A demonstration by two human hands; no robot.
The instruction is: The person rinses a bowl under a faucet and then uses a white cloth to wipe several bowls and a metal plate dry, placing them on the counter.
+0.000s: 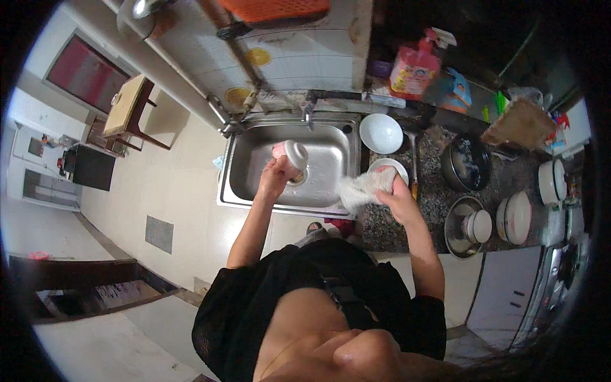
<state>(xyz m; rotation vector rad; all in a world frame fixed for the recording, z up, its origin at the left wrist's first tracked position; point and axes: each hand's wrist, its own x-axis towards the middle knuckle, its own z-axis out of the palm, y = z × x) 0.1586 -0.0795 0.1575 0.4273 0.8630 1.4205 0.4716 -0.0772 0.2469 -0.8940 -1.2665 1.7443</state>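
Note:
Over the steel sink (pixel 224 175), my left hand (pixel 272 181) is closed around a small pink and white bowl (pixel 294 155), tilted on its side with its white base turned up and to the right. My right hand (pixel 401 202) grips a whitish cloth (pixel 364 190), which hangs across the sink's right rim and the counter edge. Partly behind the cloth, a small white bowl (pixel 396 165) rests on the counter. A larger white bowl (pixel 381 134) stands just beyond it, beside the sink. The faucet (pixel 308 114) is at the sink's far edge.
On the speckled counter (pixel 425 191) to the right are a dark pot (pixel 466 162), a steel basin (pixel 455 245) with small bowls inside, and stacked white bowls (pixel 519 218). A red pump bottle (pixel 415 71) stands at the back. A wooden table (pixel 127 105) is far left.

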